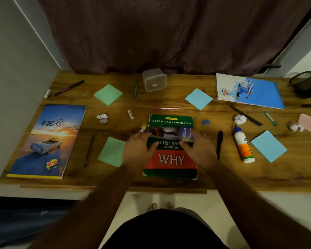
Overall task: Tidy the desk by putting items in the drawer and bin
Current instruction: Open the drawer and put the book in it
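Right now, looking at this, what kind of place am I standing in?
Most likely a home study corner. A wooden desk stands against a dark curtain, strewn with stationery: sticky-note pads, pens, a glue bottle and a mesh pen holder. Both hands rest on a question-and-answer book.

Materials: mostly wood, paper, plastic.
Desk point(169, 101) wood-grain, satin sheen. Book point(171, 159) cover glossy, edges worn. Car notebook point(47, 141) glossy. Sticky pads point(108, 94) matt paper. Paper balls point(240, 119) crumpled, rough. Tub point(154, 79) frosted translucent plastic. Glue bottle point(243, 144) smooth plastic. Pen cup point(305, 83) black mesh. Curtain point(169, 33) matt cloth, creased.
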### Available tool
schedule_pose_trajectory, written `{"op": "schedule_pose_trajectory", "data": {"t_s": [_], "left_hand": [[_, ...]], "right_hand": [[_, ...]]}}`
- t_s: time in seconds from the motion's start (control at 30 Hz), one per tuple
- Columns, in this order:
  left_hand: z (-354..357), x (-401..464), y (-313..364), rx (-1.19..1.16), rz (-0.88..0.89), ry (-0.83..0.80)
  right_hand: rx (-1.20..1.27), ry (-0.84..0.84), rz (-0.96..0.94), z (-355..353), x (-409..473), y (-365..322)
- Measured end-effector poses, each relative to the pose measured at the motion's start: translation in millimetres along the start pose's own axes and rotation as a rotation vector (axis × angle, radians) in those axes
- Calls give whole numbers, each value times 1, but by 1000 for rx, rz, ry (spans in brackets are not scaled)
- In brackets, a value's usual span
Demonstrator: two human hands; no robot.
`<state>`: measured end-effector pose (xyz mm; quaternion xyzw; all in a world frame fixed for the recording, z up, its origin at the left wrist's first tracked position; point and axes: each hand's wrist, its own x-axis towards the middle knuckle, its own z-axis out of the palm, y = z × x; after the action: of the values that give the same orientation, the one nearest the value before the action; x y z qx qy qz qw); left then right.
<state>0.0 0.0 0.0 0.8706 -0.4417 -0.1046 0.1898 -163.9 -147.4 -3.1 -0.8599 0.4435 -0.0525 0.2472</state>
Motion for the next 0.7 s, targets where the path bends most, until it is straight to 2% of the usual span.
{"op": "schedule_pose_trajectory", "data": {"t_s": [0.1,0.2,0.33,0.53,0.7], "left_hand": [[6,0,0,-86,-113,34],[8,-2,8,-108,-210,-107],[19,-1,12,-176,-324,-202],[12,5,27,-516,-547,-192],[14,11,40,-748,-666,-78]], "right_hand": [[129,21,144,2,2,8],[260,-99,272,3,2,11],[387,-163,354,5,3,15],[636,-174,511,-3,10,16],[664,-184,539,-7,12,15]]}}
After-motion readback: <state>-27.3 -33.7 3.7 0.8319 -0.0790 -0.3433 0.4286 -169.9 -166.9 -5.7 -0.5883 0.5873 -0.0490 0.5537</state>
